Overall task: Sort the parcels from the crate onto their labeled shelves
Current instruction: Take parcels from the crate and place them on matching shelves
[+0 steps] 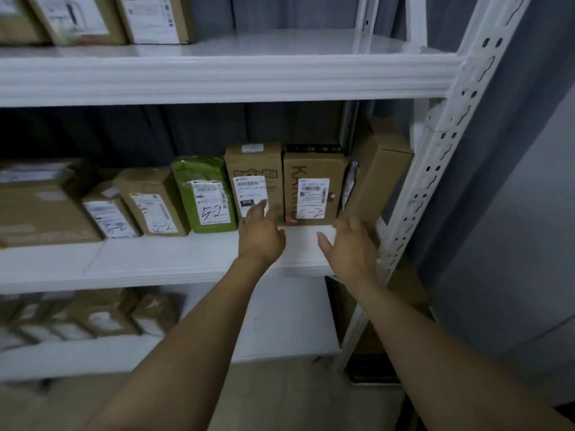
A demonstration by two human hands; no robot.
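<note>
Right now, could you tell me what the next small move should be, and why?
Probably push the tilted brown box upright with the right hand, open at its base. It leans toward the shelf post, away from the black-topped box standing straight beside it. The open left hand, at the OTC-labelled box, could steady both.

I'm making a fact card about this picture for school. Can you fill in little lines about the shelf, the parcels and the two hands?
place: middle shelf of a white metal rack
parcels: standing in a row, labels facing out
green parcel: marked 5-2
tall brown box: right of the green parcel
dark-topped box: marked 5-2
leaning box: tilted, at the row's right end
left hand: open, fingertips over the tall brown box's label
right hand: open, at the foot of the leaning box, holding nothing
</note>
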